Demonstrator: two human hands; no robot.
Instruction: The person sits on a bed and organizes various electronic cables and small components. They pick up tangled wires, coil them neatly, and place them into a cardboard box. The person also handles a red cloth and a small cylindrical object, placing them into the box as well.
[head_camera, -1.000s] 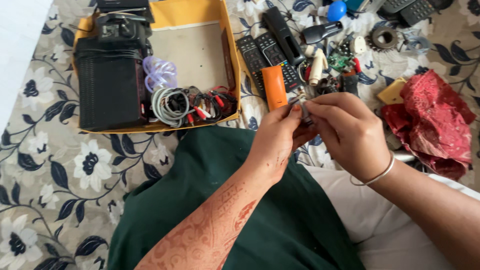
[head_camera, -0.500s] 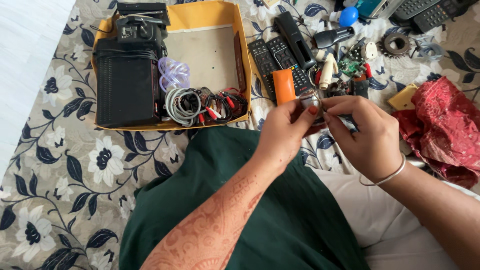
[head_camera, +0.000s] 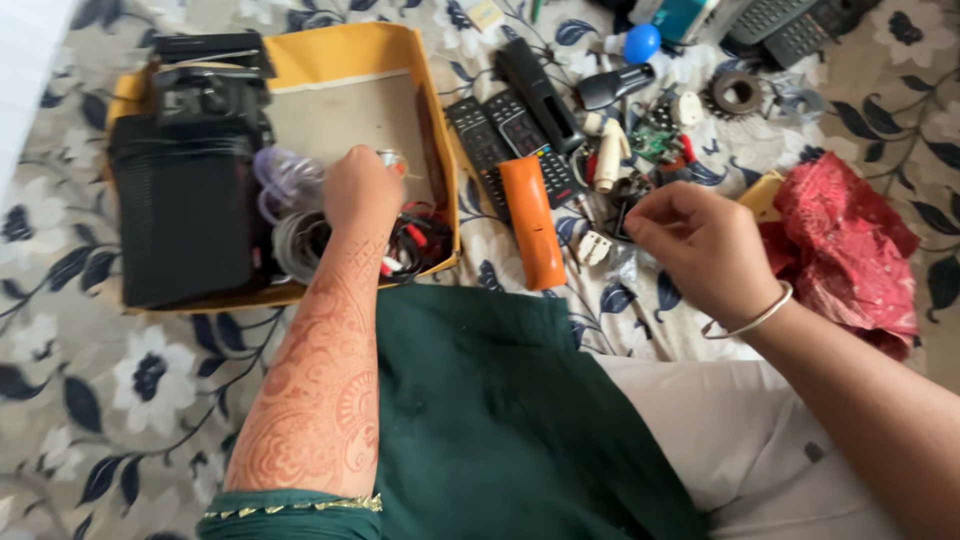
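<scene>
My left hand (head_camera: 362, 190) reaches over the open yellow cardboard box (head_camera: 345, 52) and pinches a small silvery part (head_camera: 389, 157) at its fingertips, above the box's bare floor. Just under the hand lie a grey cable coil (head_camera: 293, 243), a clear tube coil (head_camera: 283, 170) and red-tipped leads (head_camera: 418, 238). My right hand (head_camera: 700, 250) hovers with curled fingers, nothing visible in them, over the patterned sheet beside a white plug (head_camera: 595, 246) and a pile of small electronic parts (head_camera: 640, 180).
A black device (head_camera: 185, 210) fills the box's left side. Black remotes (head_camera: 500, 130) and an orange case (head_camera: 530, 220) lie between box and parts pile. Further right are a green circuit board (head_camera: 655, 143), a gear (head_camera: 735, 95), a blue bulb (head_camera: 640, 42) and a red cloth (head_camera: 840, 240).
The hands have come apart. My left hand has carried the small silvery part leftward over the box. My right hand has let go and stays near the parts pile.
</scene>
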